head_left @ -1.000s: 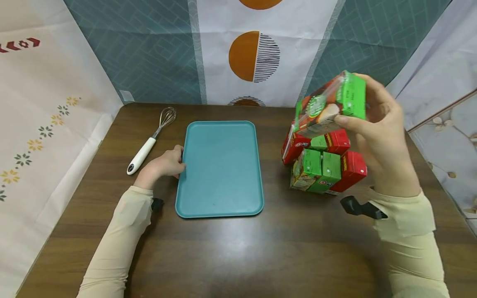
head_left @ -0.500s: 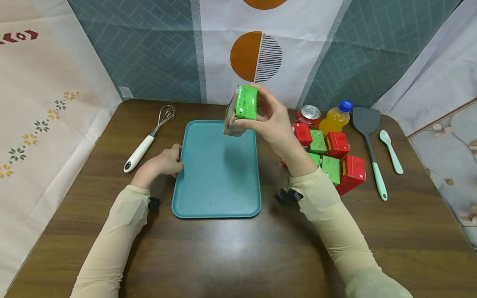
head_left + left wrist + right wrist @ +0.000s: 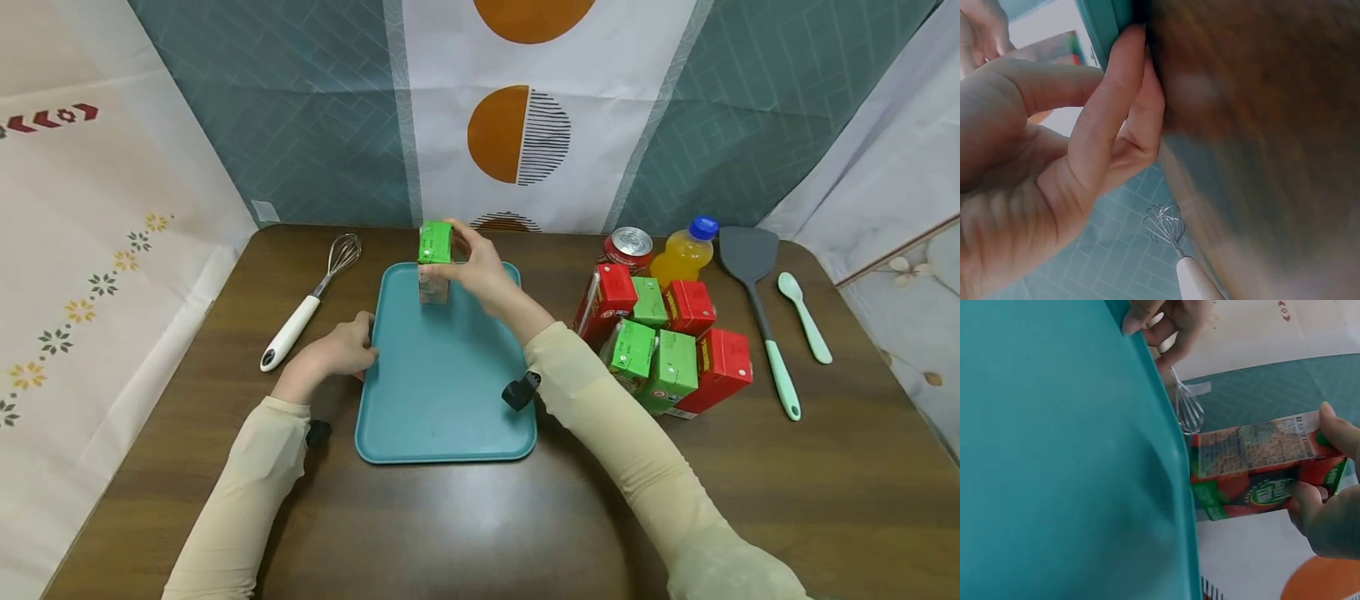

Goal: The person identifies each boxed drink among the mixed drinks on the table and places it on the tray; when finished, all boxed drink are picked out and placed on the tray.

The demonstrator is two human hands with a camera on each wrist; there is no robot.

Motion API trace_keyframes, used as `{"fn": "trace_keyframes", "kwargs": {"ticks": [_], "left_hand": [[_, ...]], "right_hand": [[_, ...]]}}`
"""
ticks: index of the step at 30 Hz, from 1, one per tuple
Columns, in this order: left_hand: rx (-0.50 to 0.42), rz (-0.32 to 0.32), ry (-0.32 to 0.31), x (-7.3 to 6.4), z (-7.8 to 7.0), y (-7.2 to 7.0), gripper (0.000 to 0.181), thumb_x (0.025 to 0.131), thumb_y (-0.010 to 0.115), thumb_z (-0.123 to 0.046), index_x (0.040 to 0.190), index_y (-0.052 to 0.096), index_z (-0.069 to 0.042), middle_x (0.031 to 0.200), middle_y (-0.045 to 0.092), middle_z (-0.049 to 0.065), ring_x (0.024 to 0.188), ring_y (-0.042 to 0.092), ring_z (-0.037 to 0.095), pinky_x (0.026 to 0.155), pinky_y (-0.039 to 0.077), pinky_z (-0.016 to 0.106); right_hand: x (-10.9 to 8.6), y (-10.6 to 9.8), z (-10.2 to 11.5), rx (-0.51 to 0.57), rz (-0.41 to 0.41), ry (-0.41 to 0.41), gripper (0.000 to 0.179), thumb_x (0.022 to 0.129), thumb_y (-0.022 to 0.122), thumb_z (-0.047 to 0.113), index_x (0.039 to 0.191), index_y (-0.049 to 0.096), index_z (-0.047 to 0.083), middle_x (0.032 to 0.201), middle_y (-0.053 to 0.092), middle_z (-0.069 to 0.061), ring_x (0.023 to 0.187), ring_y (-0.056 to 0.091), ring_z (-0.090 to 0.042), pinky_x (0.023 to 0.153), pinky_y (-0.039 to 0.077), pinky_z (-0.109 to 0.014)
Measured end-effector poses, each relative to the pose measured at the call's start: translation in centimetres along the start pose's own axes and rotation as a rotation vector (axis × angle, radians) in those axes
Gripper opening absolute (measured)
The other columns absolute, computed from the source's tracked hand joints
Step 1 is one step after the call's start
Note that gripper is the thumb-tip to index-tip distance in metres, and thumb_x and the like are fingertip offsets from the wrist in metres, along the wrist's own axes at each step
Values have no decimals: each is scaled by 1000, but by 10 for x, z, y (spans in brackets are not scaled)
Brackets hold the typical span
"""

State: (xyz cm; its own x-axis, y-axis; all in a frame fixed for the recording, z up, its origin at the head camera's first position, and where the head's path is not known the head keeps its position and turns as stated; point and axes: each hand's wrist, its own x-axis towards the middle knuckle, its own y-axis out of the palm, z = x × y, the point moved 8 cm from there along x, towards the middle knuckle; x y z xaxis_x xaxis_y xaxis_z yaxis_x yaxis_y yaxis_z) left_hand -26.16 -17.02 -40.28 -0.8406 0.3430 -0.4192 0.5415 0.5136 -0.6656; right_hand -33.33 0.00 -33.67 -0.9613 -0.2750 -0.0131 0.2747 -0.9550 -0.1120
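Held carton lower, farther left

Whisk lying on dark wooden tabletop at left, white handle pointing nearer, wire loops pointing toward back. Red can standing at back right, silver top showing. Bottle of orange drink standing just beside it, wearing blue cap. Farther right, spatula lying grey blade toward back; pale green spoon lying near it. Teal cloth hanging behind, white middle band showing orange circles. Flower-printed cloth hanging left.
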Motion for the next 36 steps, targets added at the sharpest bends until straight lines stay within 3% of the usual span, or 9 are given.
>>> {"fn": "trace_keyframes", "kwargs": {"ticks": [8, 17, 23, 30, 33, 36], "left_hand": [[1, 4, -2, -1, -1, 7, 57, 93, 43, -2, 138, 12, 17, 90, 51, 24, 66, 65, 24, 60, 54, 33], [7, 3, 8, 3, -7, 10, 56, 93, 42, -2, 138, 12, 16, 102, 52, 32, 66, 65, 23, 59, 54, 33], [24, 5, 8, 5, -10, 13, 53, 93, 42, -1, 136, 16, 16, 105, 53, 33, 67, 64, 23, 58, 54, 33], [13, 4, -14, 5, -6, 9, 57, 94, 43, -2, 138, 12, 16, 110, 51, 35, 69, 64, 24, 61, 54, 32], [12, 8, -28, 3, -3, 6, 58, 95, 43, -3, 139, 10, 15, 110, 50, 34, 69, 64, 23, 61, 54, 32], [14, 5, -39, 1, 1, 3, 59, 95, 43, -3, 140, 10, 15, 109, 50, 34, 69, 64, 24, 61, 54, 33]], "right_hand": [[7, 25, -21, 53, 61, 89, 80, 79, 72, 4, 146, 30, 18, 146, 35, -3, 135, 33, -18, 89, 47, -24], [14, 36, -23, 91, 71, 132, 82, 82, 69, 5, 148, 24, 21, 153, 24, 0, 140, 24, -14, 94, 43, -21], [14, 39, -26, 5, 86, 131, 84, 84, 69, 12, 150, 18, 23, 147, 34, -2, 136, 32, -16, 94, 43, -21], [13, 40, -22, -80, 94, 223, 94, 83, 70, 33, 151, 6, 25, 153, 21, 2, 141, 21, -17, 107, 32, -31], [9, 38, -14, -87, 71, 227, 92, 83, 70, 36, 151, 9, 25, 155, 18, 3, 142, 17, -18, 110, 26, -36], [-1, 37, -1, -79, 42, 197, 83, 85, 68, 33, 150, 17, 26, 153, 23, 3, 141, 21, -18, 108, 29, -36]]}}
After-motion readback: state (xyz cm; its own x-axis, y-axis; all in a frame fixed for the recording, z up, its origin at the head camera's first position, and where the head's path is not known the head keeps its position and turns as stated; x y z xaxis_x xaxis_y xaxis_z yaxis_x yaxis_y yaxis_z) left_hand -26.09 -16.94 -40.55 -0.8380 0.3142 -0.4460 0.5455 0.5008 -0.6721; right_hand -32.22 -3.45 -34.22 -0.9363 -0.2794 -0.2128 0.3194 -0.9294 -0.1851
